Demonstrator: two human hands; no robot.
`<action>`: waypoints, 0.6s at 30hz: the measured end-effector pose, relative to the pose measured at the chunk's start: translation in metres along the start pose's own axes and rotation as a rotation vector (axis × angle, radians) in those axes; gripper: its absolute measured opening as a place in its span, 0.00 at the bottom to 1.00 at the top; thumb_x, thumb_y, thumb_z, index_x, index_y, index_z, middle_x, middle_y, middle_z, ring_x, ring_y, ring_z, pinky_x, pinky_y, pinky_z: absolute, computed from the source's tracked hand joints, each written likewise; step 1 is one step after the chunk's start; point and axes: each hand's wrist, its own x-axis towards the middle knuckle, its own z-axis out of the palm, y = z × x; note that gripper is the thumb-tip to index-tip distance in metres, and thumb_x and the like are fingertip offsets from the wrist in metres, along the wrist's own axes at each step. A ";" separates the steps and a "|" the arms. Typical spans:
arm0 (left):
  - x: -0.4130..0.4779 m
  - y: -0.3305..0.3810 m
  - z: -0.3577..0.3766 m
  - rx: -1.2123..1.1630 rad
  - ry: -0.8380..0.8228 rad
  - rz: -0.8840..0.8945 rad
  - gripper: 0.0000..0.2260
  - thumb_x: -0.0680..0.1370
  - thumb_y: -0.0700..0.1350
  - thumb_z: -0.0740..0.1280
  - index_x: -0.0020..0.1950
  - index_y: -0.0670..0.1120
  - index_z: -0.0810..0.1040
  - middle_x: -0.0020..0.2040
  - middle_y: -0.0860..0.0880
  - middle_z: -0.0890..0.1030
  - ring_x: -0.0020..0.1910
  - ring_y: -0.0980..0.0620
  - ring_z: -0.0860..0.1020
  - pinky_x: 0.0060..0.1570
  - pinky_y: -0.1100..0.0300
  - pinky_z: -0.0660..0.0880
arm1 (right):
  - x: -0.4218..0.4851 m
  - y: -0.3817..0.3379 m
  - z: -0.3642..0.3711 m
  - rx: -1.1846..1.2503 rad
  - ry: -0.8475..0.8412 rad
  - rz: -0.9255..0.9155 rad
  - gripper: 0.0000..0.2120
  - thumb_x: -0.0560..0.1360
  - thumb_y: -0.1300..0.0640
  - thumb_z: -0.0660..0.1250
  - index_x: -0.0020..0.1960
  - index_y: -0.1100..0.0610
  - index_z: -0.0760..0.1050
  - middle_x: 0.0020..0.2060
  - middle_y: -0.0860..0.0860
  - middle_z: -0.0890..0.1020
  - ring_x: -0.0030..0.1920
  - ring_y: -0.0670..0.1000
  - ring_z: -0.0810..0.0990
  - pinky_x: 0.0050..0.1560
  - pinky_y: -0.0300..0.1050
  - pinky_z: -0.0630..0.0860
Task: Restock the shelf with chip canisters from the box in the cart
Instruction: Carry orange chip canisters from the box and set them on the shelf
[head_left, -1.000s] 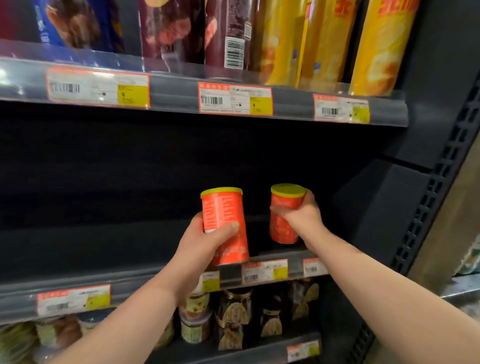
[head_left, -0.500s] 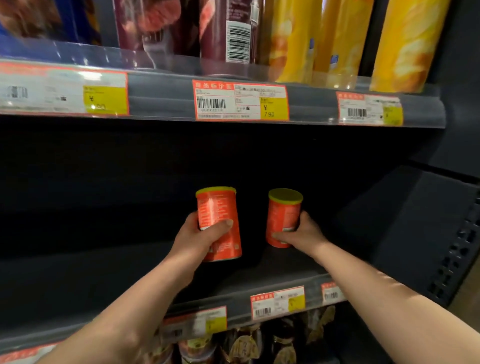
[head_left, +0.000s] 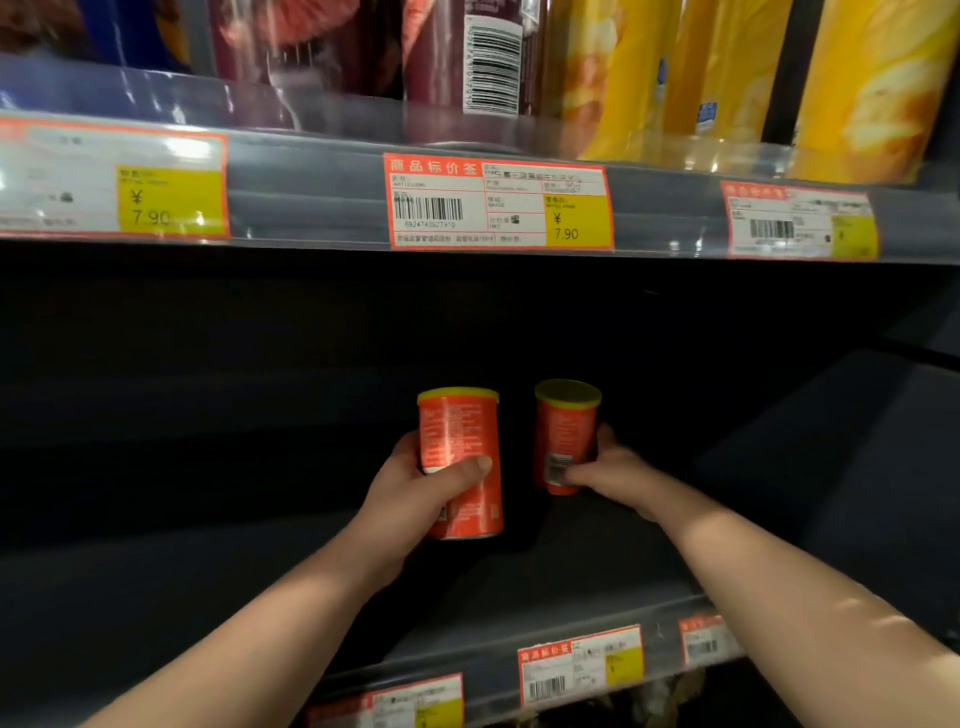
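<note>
- While both bare arms reach into the dark grey metal shelf (head_left: 571, 587), each hand has one can upright.
- Left hand (head_left: 415, 493): thumb across the front, fingers wrapped behind, clamped on a short orange cylindrical canister with a yellow-green plastic lid (head_left: 460, 441). Can't tell if its base touches the deck.
- Right hand (head_left: 613, 473): fingers curled tight round the lower part of a second orange canister (head_left: 563, 436), further in, base apparently on the deck.
- Cans just beside each other, apart.
- Above: tall yellow tubes (head_left: 727, 78), a maroon tube (head_left: 467, 57), and an orange-and-yellow paper price tag (head_left: 498, 205) reading 7.90.
</note>
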 end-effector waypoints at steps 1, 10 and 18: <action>0.000 0.000 0.000 -0.002 0.007 0.001 0.18 0.69 0.47 0.73 0.53 0.58 0.69 0.54 0.49 0.80 0.51 0.51 0.81 0.45 0.57 0.78 | 0.002 0.000 0.001 0.004 0.022 -0.007 0.42 0.68 0.56 0.77 0.74 0.57 0.57 0.68 0.56 0.71 0.67 0.55 0.71 0.65 0.45 0.68; 0.001 -0.003 0.002 0.026 0.030 -0.004 0.17 0.72 0.44 0.72 0.51 0.59 0.68 0.54 0.49 0.79 0.51 0.51 0.80 0.48 0.57 0.77 | 0.028 0.005 0.012 0.054 0.027 -0.075 0.41 0.60 0.52 0.82 0.68 0.56 0.68 0.60 0.52 0.78 0.61 0.53 0.77 0.62 0.49 0.74; 0.001 -0.004 0.011 0.052 0.006 -0.032 0.18 0.72 0.42 0.72 0.51 0.58 0.67 0.53 0.50 0.78 0.50 0.53 0.79 0.43 0.60 0.76 | 0.022 0.010 0.004 0.080 -0.001 -0.085 0.42 0.71 0.63 0.73 0.76 0.59 0.52 0.71 0.57 0.67 0.70 0.55 0.67 0.66 0.43 0.64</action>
